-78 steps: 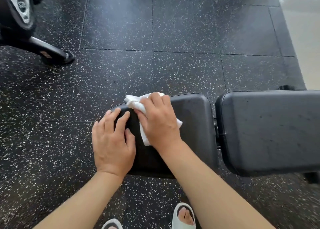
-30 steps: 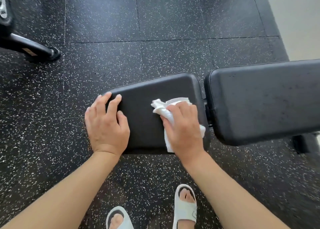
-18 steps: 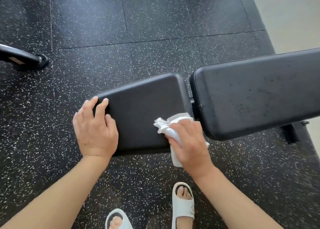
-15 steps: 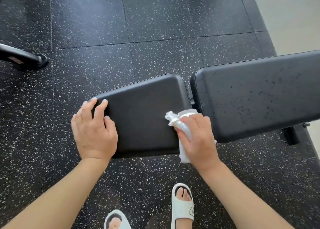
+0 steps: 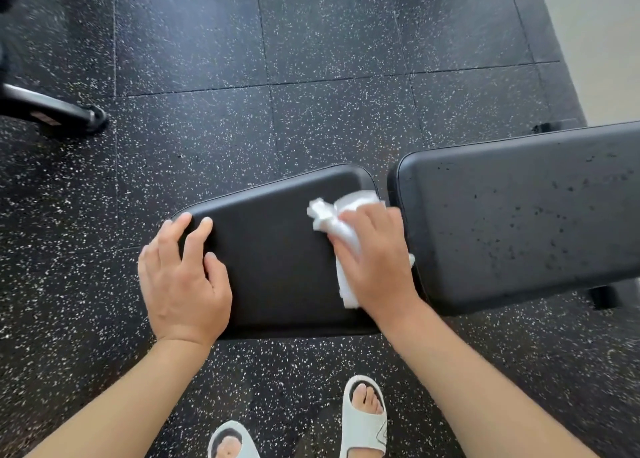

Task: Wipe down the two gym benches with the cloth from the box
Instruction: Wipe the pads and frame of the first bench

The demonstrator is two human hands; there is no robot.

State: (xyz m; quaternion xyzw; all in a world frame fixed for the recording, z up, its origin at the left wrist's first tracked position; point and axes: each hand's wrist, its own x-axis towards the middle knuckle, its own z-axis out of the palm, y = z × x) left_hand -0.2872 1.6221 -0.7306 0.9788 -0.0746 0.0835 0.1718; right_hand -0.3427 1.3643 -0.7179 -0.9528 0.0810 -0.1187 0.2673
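Observation:
A black gym bench fills the middle of the head view: a short seat pad [image 5: 277,249] and, to its right, a long back pad [image 5: 519,222] dotted with dark specks. My right hand [image 5: 377,263] presses a crumpled white cloth [image 5: 332,215] flat onto the right end of the seat pad, close to the gap between the pads. The cloth sticks out above and below the hand. My left hand [image 5: 183,277] rests with straight fingers on the seat pad's left end. No box or second bench is in view.
Black speckled rubber floor tiles [image 5: 311,59] lie all around. A black machine foot [image 5: 55,114] stands at the far left. A pale floor strip [image 5: 602,41] runs along the upper right. My feet in white slides [image 5: 363,419] stand just below the bench.
My right hand has wiped the cloth from the seat pad's left part to its right end, down to the near edge, then back up. The left hand stayed on the left end.

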